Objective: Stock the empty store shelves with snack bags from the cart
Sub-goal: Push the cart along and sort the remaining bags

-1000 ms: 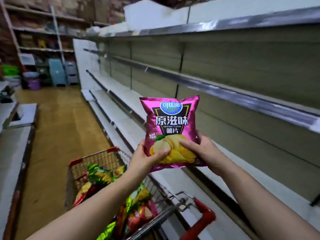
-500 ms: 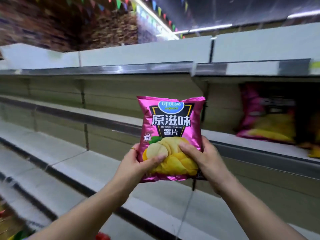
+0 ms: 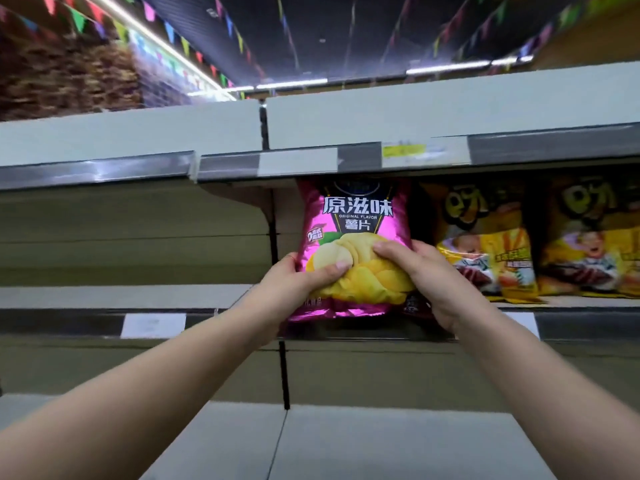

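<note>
While both hands grip its lower corners, the pink potato chip bag [image 3: 353,233] stands upright at the middle shelf's [image 3: 104,296] front edge. Left hand [image 3: 294,284] on the left side, right hand [image 3: 434,282] on the right. Yellow snack bags [image 3: 485,247] sit just to its right.

Left of the upright [image 3: 273,237], the middle shelf [image 3: 104,296] gives you open room right to its back wall. Right of it, the pink bag [image 3: 356,230] fills the slot, its top tucked behind the upper shelf [image 3: 104,168] edge. Yellow bags [image 3: 485,244] just beside it block the right side. The lower shelf [image 3: 381,441] lies bare beneath your arms.
</note>
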The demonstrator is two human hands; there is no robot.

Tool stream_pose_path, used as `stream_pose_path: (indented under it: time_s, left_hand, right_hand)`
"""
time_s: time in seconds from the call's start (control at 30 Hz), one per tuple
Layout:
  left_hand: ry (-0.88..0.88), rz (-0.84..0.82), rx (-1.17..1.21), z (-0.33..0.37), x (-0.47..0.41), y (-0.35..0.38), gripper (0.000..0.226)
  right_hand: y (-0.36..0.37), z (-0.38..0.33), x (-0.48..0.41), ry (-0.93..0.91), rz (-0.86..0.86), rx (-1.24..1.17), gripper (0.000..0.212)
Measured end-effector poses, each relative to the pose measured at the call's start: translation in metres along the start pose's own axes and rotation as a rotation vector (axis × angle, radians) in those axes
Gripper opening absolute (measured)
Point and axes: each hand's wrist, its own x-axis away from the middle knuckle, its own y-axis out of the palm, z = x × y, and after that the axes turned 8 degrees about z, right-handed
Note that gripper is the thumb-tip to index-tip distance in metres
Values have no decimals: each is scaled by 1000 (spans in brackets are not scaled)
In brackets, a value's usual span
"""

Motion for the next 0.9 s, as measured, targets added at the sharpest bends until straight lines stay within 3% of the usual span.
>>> stream_pose_path:
  time_s: [0.1,0.13,0.23,0.33,0.37,0.47,0.53,0.7,0.8,0.9]
  left_hand:
    - [10,-75,-33,-7,-27,4,92]
    - [16,-98,-33,-10,-34,5,92]
    - [41,-125,-7,-19,-53,10,78]
    - [32,-154,-38,-25,-69,11,73]
    - [17,-186,-57,-27,-75,10,75]
    - [-29,-286,-94,-28,-83,6,90]
    - [-47,-328,-102,-28,-84,5,99]
    - [-83,-291,-60,-18,-85,5,76]
    - [-82,-242,91,-10,-84,14,57]
    - [-9,-246,89,-6,-85,23,51]
  right_hand:
    - [-5,-2,-15,60,-10,22,17]
    - [-6,-2,-20,74,-11,18,21]
    - [-8,1,-35,131,43,14,63]
    - [-5,10,-46,166,104,-14,82]
    - [-4,12,-47,162,119,-19,76]
    - [-4,13,-54,97,167,-81,20]
    - [-2,11,-60,89,200,-91,27]
    - [8,9,-86,197,222,-242,62]
    - [15,13,-98,204,284,-349,67]
    - [19,16,-105,201,303,-408,57]
